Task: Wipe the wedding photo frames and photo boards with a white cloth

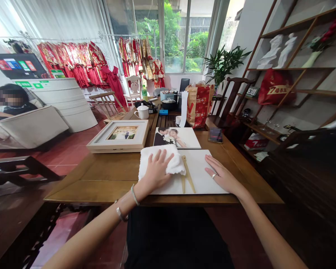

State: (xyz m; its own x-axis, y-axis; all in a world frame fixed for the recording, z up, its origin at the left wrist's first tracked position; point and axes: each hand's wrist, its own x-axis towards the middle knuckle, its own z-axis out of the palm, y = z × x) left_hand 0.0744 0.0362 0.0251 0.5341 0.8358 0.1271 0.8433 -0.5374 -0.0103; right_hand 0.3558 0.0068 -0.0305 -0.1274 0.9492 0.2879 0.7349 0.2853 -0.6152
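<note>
My left hand (pixel 156 170) lies flat with fingers spread on a folded white cloth (pixel 161 157), pressing it onto a large white album (pixel 201 175) on the wooden table (pixel 100 175). My right hand (pixel 222 175), a ring on one finger, rests flat and open on the album's right side. Between the hands a gold ribbon (pixel 188 175) runs down the album cover. Behind the album lies a photo book (pixel 176 137) with a couple's picture. To its left sits a light wooden picture frame (pixel 120 135).
A white teapot (pixel 142 111), a red and tan paper bag (pixel 199 105) and small boxes stand farther back on the table. Shelves with statues and a red bag line the right wall. A person sits on a sofa (pixel 30 125) at left. Red garments hang by the window.
</note>
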